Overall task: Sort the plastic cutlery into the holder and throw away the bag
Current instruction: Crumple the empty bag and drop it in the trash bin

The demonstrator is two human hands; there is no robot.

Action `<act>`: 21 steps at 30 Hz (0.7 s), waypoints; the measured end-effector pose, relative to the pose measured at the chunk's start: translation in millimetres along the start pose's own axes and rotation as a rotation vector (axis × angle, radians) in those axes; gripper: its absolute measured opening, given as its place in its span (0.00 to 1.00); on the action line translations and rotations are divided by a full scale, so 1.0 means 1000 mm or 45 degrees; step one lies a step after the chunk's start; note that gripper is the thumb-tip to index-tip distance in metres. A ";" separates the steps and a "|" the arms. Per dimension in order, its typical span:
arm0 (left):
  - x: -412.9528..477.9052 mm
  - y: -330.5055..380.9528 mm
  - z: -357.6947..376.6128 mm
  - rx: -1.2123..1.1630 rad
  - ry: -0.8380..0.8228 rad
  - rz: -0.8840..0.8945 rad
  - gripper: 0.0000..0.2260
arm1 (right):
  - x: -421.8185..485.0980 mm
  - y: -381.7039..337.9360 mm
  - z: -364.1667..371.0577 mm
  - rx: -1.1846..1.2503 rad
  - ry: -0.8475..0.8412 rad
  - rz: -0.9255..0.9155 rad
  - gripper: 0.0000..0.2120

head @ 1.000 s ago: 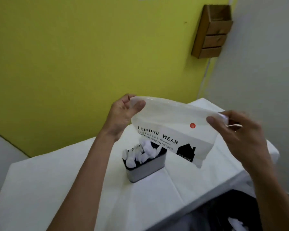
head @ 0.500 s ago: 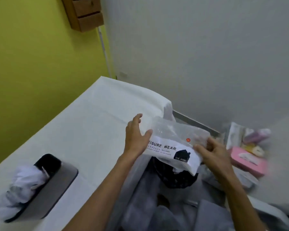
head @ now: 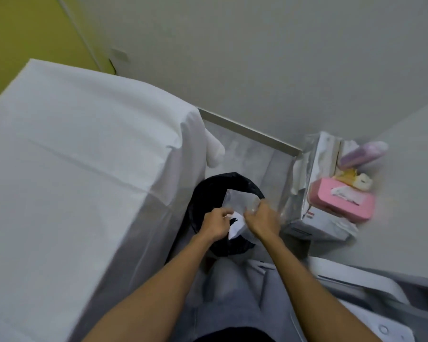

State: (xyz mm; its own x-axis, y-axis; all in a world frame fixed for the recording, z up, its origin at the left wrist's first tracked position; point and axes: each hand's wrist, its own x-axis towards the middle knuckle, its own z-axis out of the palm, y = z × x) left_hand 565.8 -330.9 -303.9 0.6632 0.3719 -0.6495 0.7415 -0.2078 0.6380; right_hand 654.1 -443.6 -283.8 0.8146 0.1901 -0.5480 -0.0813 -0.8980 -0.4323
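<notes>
The clear plastic bag point(head: 239, 202) with a white printed strip is crumpled between both hands, right above the mouth of a bin lined with a black sack point(head: 209, 185). My left hand point(head: 216, 224) pinches the bag's lower left part. On its right side my right hand point(head: 261, 219) grips it. The bin stands on the floor beside the table's right end. The cutlery holder is out of view.
A table under a white cloth point(head: 84, 169) fills the left. To the right of the bin are a pink tissue box point(head: 342, 202), a white carton point(head: 319, 222), a purple bottle point(head: 361, 154) and crumpled plastic wrap. A grey wall is behind.
My view swung right and down, from the holder on the table to the bin. Both hands lowered the bag and bunched it together over the bin's mouth.
</notes>
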 end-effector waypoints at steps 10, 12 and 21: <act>0.030 -0.015 -0.026 0.009 0.097 -0.101 0.16 | 0.042 -0.036 0.023 -0.026 -0.239 -0.135 0.16; 0.016 -0.006 -0.043 0.006 0.168 -0.082 0.18 | 0.025 -0.054 0.011 0.033 -0.231 -0.210 0.12; -0.137 0.011 -0.159 -0.206 0.816 0.022 0.14 | -0.087 -0.154 -0.013 0.170 -0.447 -0.667 0.08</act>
State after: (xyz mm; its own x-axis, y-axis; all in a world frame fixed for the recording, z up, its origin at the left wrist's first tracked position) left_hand 466.7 -240.6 -142.1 0.4456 0.8450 -0.2957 0.6733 -0.0986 0.7328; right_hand 603.4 -326.7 -160.4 0.5309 0.7290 -0.4321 0.1870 -0.5981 -0.7793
